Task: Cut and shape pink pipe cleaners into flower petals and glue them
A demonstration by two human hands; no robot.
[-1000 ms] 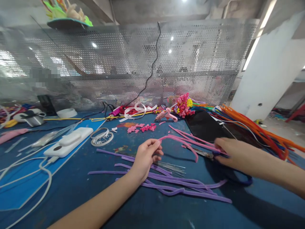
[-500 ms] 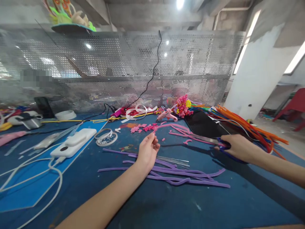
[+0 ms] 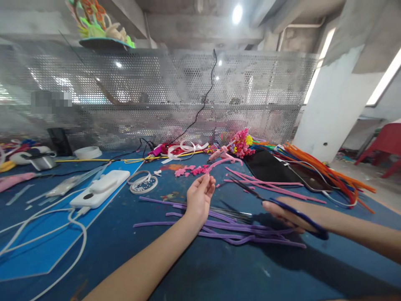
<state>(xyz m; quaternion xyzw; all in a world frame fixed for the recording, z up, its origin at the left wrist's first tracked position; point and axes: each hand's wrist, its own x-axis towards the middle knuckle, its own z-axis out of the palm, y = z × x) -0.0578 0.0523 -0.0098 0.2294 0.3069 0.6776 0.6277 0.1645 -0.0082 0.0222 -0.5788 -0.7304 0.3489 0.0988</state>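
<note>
My left hand (image 3: 200, 195) pinches the near end of a pink pipe cleaner (image 3: 223, 161), which bends up and away to the right. In my right hand (image 3: 290, 213) is a pair of scissors (image 3: 302, 218) with dark blue handles, its blades pointing left towards my left hand but apart from the pipe cleaner. More pink pipe cleaners (image 3: 282, 184) lie beyond the blades. Small pink pieces (image 3: 191, 170) sit just past my left hand. Beneath both hands are purple pipe cleaners (image 3: 238, 228) and thin metal wires (image 3: 233, 212).
A white power strip (image 3: 99, 190) with cables lies left, beside a ribbon roll (image 3: 143, 183). At the back are a pink glue gun (image 3: 219, 154) and a bunch of pink flowers (image 3: 241, 142). Orange pipe cleaners (image 3: 332, 169) and a black tablet (image 3: 266, 167) lie right.
My right hand has drawn the scissors back towards me, off the pink pipe cleaners. My left hand still pinches its piece, whose free end now curls up. The view has shifted slightly.
</note>
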